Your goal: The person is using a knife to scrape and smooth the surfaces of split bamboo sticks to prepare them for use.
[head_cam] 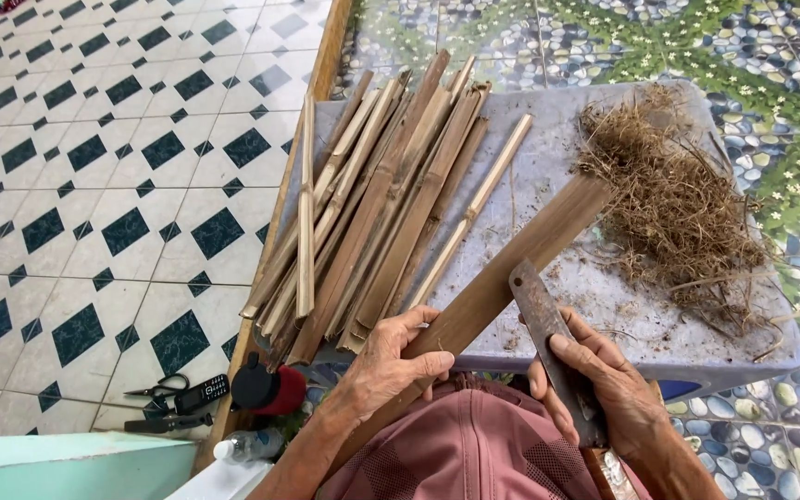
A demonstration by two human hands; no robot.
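Bamboo slat point(502, 278), the broad brown one, runs from the person's lap up and right onto the grey stool top point(604, 306), its far end resting near the heap of dry shavings point(673, 204). Left of it on the same surface lies a loose pile of split bamboo strips point(372, 204), fanned toward the far edge. On the tiled floor at near left sit a red-capped bottle point(268, 389) and scissors point(161, 387).

One risk, as I judge it: the rusty blade point(541, 310) points toward the slat just beside the left hand's fingertips, so a slip along the grain could drive the edge into those fingers, or the slat could pivot off the stool if the grip loosens.

Left hand point(386, 356) is curled over the slat's near end, fingers closed on it. Right hand point(594, 384) is wrapped tight around the blade's handle, thumb along its back.
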